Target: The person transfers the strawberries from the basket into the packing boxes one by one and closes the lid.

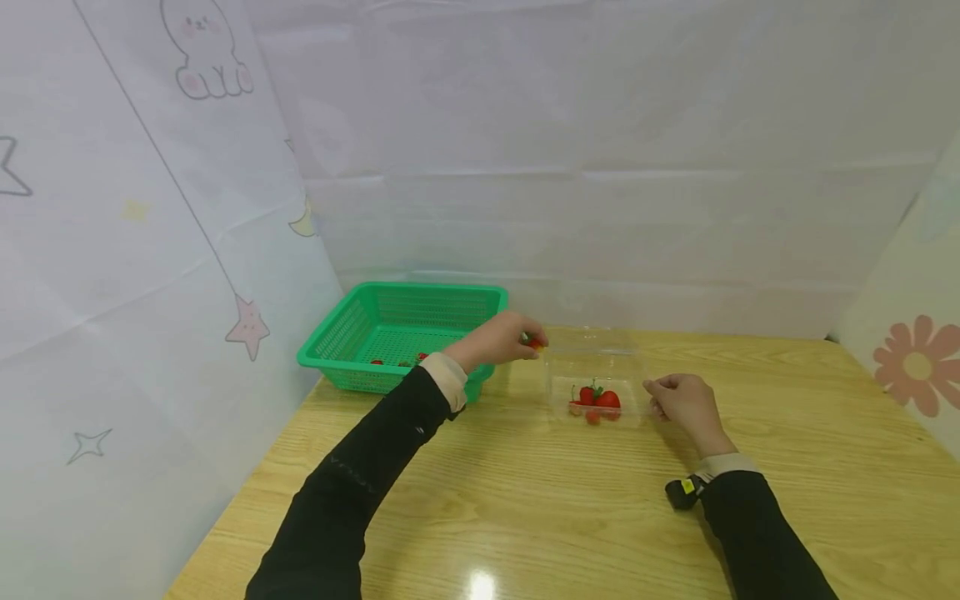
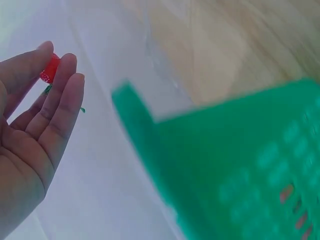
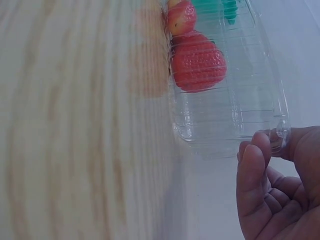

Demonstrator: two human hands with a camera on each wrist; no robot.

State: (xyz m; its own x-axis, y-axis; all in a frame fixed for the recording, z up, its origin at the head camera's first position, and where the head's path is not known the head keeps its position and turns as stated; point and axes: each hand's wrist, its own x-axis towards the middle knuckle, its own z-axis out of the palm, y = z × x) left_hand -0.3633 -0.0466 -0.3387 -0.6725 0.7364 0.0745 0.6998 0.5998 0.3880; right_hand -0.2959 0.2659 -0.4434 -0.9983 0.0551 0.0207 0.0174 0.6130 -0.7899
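Observation:
My left hand (image 1: pixel 501 337) pinches a small strawberry (image 2: pixel 49 69) with a green leafy top between thumb and fingertips. It is raised between the green basket (image 1: pixel 318 360) and a clear plastic box (image 1: pixel 632 392). At the box's right end, the thumb and fingers of my right hand (image 1: pixel 684 406) pinch its rim, as the right wrist view shows. Inside the box lie a large strawberry (image 3: pixel 199 62) and a smaller red-and-yellow fruit (image 3: pixel 181 19), among other red fruit near the front wall. The box's clear lid (image 1: pixel 592 340) stands raised at the back.
Several red fruits (image 1: pixel 422 356) lie in the basket, partly hidden by its front wall and my left arm. Both stand on a wooden table (image 1: pixel 480 492). White printed sheets (image 1: pixel 600 208) hang behind and at the sides.

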